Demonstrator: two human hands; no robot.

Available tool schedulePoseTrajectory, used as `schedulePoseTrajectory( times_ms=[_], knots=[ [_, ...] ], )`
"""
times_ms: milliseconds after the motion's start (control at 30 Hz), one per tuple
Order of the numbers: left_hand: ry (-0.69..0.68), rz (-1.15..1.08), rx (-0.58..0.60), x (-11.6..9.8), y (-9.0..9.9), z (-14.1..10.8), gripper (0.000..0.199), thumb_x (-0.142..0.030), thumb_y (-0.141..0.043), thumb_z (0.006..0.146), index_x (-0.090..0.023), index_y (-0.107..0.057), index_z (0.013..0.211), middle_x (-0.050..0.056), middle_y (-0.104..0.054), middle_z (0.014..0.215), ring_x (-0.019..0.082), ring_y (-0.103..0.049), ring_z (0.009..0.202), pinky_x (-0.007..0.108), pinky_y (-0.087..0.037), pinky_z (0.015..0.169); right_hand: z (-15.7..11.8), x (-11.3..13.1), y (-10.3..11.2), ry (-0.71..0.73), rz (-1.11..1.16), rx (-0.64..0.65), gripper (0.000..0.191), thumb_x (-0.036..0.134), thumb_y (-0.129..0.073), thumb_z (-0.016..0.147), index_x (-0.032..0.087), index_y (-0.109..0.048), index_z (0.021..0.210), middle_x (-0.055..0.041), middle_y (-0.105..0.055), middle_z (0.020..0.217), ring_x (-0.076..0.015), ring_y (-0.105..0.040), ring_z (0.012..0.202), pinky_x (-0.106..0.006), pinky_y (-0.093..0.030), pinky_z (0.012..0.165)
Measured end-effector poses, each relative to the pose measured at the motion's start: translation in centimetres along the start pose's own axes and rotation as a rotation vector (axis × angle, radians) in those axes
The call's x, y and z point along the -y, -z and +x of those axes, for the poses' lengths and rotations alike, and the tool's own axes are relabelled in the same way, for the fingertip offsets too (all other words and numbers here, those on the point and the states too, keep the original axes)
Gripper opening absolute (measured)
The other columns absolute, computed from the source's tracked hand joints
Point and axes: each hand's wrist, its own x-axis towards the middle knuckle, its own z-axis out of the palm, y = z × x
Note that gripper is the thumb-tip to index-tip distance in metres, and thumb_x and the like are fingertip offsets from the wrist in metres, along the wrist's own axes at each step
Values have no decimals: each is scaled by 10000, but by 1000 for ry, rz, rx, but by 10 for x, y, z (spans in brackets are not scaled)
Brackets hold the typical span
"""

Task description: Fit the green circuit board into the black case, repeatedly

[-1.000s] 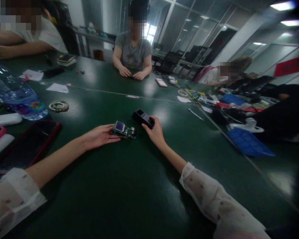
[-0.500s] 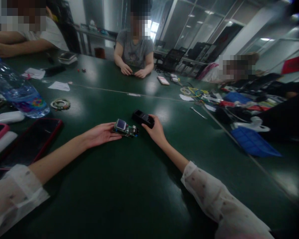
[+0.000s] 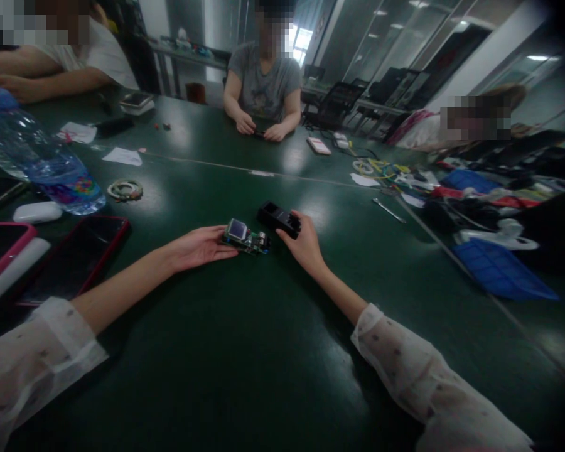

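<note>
In the middle of the head view, my left hand grips one end of a green circuit board that carries a small square screen. Its fingers lie along the board's left end. My right hand is closed around the near end of a black plastic casing, which has a window opening at its far end and small cutouts at the held end. Board and casing are close together but apart, both over the green table.
A water bottle, a red-edged phone, a white case and a bracelet-like coil lie left. A wrench-like tool, a blue bin and tangled cables are right. A person sits opposite.
The whole scene has shifted slightly to the right in the view as my head turned. Both hands keep their holds, with the board and casing in nearly the same arrangement.
</note>
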Motion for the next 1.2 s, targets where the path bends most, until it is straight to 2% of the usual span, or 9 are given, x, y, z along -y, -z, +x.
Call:
schedulePoseTrajectory(
  times_ms=[167, 333, 600, 800, 900, 1033, 1200],
  knots=[
    [-9, -2, 27, 0, 2, 0, 460, -56, -555, 951, -87, -494, 1406, 205, -673, 1291, 279, -703, 1150, 479, -422, 1151, 0, 3, 3, 39, -40, -54, 572, 351, -701, 863, 227, -506, 1386, -135, -559, 1242, -322, -562, 1172, -577, -495, 1040],
    [-1, 10, 7, 0, 1, 1, 489, -47, -541, 955, -96, -463, 1434, 203, -665, 1305, 295, -696, 1167, 484, -428, 1146, 1, 0, -1, 39, -47, 38, 529, 297, -668, 861, 189, -525, 1359, -156, -578, 1250, -348, -576, 1189, -596, -479, 1054],
    [-13, -8, 24, 1, 1, 1, 499, -19, -510, 951, -93, -456, 1442, 201, -684, 1262, 286, -707, 1145, 481, -437, 1138, 1, -1, -1, 36, -61, 58, 551, 278, -680, 840, 191, -523, 1361, -155, -587, 1268, -355, -577, 1207, -603, -478, 1064],
    [-8, -4, -2, 1, 2, 2, 511, -17, -526, 940, -101, -463, 1440, 203, -670, 1297, 303, -700, 1156, 496, -429, 1144, 0, 7, 3, -12, 25, -108, 539, 388, -672, 882, 186, -518, 1357, -170, -588, 1283, -335, -595, 1181, -563, -498, 1046],
    [-8, -1, 12, 1, 4, 3, 519, -12, -531, 934, -100, -465, 1442, 208, -657, 1319, 303, -687, 1181, 502, -414, 1155, -4, 19, 7, 24, 104, -125, 573, 493, -645, 910, 217, -488, 1386, -152, -581, 1326, -318, -581, 1223, -546, -479, 1083],
    [-19, 2, 29, 1, 3, 1, 490, -27, -529, 942, -90, -482, 1425, 203, -671, 1293, 292, -696, 1162, 501, -399, 1163, -13, 41, 7, 80, 194, -54, 584, 541, -620, 929, 248, -472, 1412, -125, -579, 1347, -304, -568, 1262, -524, -471, 1109],
    [-18, 8, 3, 1, -2, 0, 447, -30, -531, 939, -86, -520, 1382, 188, -694, 1253, 281, -712, 1126, 491, -391, 1167, -22, 57, 5, 131, 252, 85, 554, 497, -630, 941, 275, -471, 1423, -113, -576, 1348, -288, -581, 1245, -488, -495, 1088]
  ],
)
